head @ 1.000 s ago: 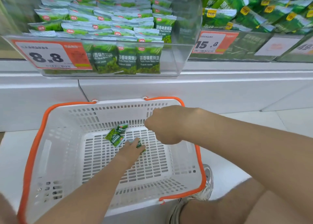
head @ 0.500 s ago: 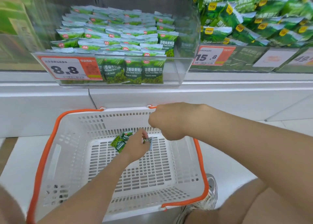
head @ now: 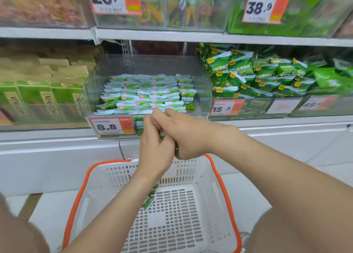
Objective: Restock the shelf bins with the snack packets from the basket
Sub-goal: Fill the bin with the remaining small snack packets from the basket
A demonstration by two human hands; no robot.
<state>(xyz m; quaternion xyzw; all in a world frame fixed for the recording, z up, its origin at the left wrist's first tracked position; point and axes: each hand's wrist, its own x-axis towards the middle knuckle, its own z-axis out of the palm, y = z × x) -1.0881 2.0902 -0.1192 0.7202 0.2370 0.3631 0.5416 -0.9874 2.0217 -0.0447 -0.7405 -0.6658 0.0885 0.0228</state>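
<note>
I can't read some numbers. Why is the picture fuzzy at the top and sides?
Head view: the top bins and the 49 tag are smeared, likely camera motion; the 8.8 tag reads sharp; the clear bin looks hazy with reflections.

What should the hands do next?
Probably lift the left hand and right hand over the front of the clear plastic bin and release the small green snack packet: they hover just before it, and matching green packets lie inside.
</note>
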